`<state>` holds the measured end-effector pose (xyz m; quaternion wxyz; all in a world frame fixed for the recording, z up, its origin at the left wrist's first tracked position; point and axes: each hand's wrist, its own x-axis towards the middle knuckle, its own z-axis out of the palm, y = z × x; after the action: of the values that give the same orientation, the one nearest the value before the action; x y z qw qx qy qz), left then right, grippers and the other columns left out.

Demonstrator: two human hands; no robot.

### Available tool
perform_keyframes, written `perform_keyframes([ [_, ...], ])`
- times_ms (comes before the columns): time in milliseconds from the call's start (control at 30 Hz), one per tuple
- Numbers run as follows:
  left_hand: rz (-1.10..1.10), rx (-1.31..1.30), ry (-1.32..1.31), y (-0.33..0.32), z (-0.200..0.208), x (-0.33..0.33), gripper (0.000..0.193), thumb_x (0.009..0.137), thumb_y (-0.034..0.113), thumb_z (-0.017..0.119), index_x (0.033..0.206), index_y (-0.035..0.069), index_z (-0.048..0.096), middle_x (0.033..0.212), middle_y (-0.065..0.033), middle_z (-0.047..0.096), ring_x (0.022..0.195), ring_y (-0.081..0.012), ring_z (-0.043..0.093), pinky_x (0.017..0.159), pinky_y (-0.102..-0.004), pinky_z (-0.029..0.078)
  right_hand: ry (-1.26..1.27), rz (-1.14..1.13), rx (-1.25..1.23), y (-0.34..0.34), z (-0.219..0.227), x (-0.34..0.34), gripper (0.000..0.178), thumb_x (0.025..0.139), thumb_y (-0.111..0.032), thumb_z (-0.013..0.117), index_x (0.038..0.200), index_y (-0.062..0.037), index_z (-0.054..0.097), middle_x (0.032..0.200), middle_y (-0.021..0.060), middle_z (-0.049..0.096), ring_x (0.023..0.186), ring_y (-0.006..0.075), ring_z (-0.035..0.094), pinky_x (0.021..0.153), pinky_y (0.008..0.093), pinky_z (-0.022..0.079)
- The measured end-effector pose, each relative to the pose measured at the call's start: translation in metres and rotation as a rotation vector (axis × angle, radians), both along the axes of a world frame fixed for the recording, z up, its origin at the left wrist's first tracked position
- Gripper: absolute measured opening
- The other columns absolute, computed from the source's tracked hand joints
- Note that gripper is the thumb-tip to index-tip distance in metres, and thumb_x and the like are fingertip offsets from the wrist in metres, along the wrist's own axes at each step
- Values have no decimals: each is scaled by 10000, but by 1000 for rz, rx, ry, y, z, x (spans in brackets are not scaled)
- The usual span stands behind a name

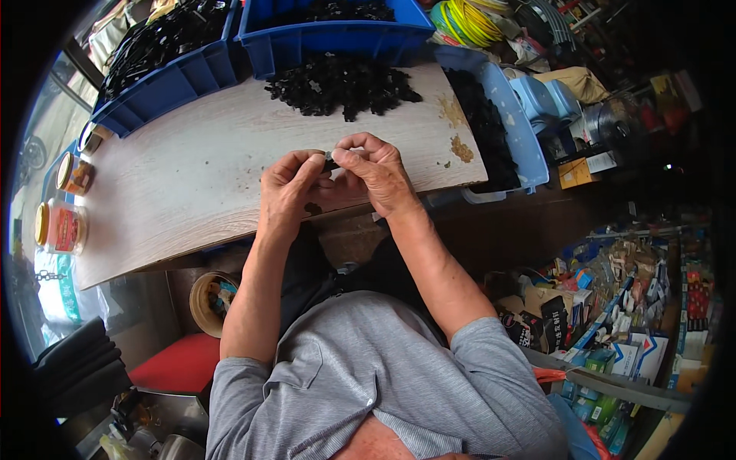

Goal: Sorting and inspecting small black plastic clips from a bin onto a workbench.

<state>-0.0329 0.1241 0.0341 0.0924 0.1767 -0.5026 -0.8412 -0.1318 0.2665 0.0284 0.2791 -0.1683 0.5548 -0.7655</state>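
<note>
Over the near edge of the pale wood-grain table [184, 176], my two hands meet at a small black part [330, 164] with a greyish tip. My left hand [290, 184] pinches it from the left between thumb and fingers. From the right, the thumb and curled fingers of my right hand [376, 172] close on the same part. Most of it is hidden by the fingertips, so its exact kind cannot be made out. A loose heap of small black parts [341, 86] lies on the table beyond my hands.
Blue bins [333, 40] of black pieces stand along the far side. A light-blue tub [515, 123] of black material adjoins the right edge. Lidded jars [65, 228] line the left end. A round bin [203, 303] and red seat [178, 363] are below left. Packaged goods crowd the right.
</note>
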Motion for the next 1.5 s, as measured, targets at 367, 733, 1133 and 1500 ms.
perform_keyframes([
  [367,-25,-112,-42,2,7,0,336,973,300,655,1099,-12,672,834,-46,696,692,-103,669,606,-225,511,-38,-9,-81,1,-4,0,160,861,-147,789,984,-84,708,703,-42,633,570,43,549,572,195,452],
  [733,40,7,-68,0,2,-7,224,934,201,659,1002,-12,680,790,-73,676,649,-133,662,599,-237,517,-21,-21,-48,-4,6,3,138,860,-134,778,935,-61,688,733,-17,636,557,49,544,545,194,436],
  [1133,67,99,83,-1,-6,-1,146,907,90,668,999,-24,676,818,-99,690,652,-150,684,606,-264,595,97,-4,166,-10,7,6,264,858,-241,721,732,-43,600,621,-21,539,496,63,512,435,243,433],
  [1500,54,-76,125,10,-7,5,291,982,155,631,1186,-51,605,952,-110,700,777,-145,690,712,-263,584,-17,-17,103,16,12,-3,258,852,-233,701,729,-81,533,539,-22,455,484,124,557,502,295,517],
])
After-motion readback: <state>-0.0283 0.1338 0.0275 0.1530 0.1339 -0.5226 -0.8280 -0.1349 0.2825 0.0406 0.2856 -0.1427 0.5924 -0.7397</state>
